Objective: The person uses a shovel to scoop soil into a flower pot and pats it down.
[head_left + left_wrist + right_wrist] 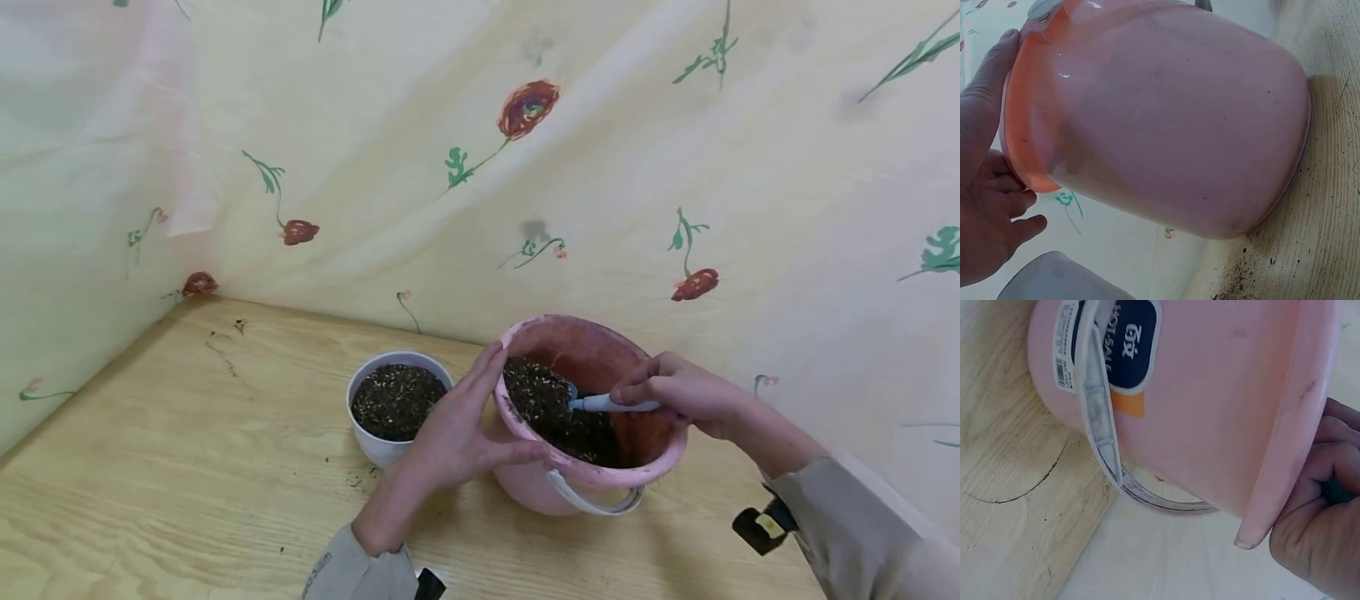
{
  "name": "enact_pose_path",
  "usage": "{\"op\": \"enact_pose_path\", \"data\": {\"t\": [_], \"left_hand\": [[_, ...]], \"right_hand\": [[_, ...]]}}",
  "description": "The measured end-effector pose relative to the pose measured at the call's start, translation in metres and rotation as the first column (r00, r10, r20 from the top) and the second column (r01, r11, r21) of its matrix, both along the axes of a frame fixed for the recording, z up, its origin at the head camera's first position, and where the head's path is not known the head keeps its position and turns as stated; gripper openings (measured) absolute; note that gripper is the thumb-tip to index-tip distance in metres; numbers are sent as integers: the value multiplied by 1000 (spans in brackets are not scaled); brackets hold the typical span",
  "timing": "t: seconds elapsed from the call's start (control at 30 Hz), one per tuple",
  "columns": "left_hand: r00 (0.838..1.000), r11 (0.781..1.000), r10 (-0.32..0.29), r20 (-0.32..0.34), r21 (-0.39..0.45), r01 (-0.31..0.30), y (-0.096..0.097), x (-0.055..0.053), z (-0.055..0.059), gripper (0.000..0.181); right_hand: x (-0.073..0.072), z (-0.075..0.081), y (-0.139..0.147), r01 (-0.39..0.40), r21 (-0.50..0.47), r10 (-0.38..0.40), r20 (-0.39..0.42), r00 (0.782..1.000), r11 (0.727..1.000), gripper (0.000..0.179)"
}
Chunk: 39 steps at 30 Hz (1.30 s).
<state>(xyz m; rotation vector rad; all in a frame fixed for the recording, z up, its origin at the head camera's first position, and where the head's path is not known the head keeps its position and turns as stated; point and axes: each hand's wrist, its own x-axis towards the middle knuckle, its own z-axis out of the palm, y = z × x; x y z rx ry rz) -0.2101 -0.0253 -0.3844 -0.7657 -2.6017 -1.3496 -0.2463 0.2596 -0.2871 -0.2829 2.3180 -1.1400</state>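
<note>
A pink bucket (525,487) with a white bail handle stands tilted, dark potting soil (540,400) gathered on its left side inside. At its left rim, my left hand (461,429) grips the edge, thumb along the near side; the left wrist view shows this hand (991,169) by the orange-looking rim. My right hand (678,392) reaches over the right rim and holds the pale blue handle of a small trowel (600,403), whose blade is partly hidden in the soil. In the right wrist view the right hand (1329,500) touches the rim. Left of the bucket stands a white pot (382,450) filled with soil.
Both vessels stand on a light wooden tabletop (187,467) with scattered soil crumbs (360,479). Flower-printed sheeting (390,167) rises directly behind the bucket and along the left. A dark curved crack or strand (1041,481) marks the wood in the right wrist view.
</note>
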Motion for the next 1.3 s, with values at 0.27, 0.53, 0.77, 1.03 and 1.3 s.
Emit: {"op": "enact_pose_path", "data": {"t": [0.27, 0.53, 0.77, 1.03, 1.3], "left_hand": [[1000, 999, -9, 9, -33, 9, 2, 1, 2, 121], [1000, 999, -4, 19, -46, 5, 3, 2, 1, 121], [1000, 999, 0, 18, -46, 1, 2, 1, 1, 120], [1000, 999, 5, 26, -52, -3, -1, 1, 1, 119], [1000, 998, 4, 31, -56, -2, -1, -1, 0, 119]], "right_hand": [[15, 10, 3, 8, 8, -9, 90, 996, 1000, 33], [35, 17, 15, 49, -27, -44, 141, 989, 998, 22], [46, 26, 21, 90, -24, -87, 107, 990, 996, 28], [64, 28, 27, 156, -82, -141, 165, 976, 984, 37], [86, 12, 29, 265, -246, -185, 306, 934, 932, 41]]}}
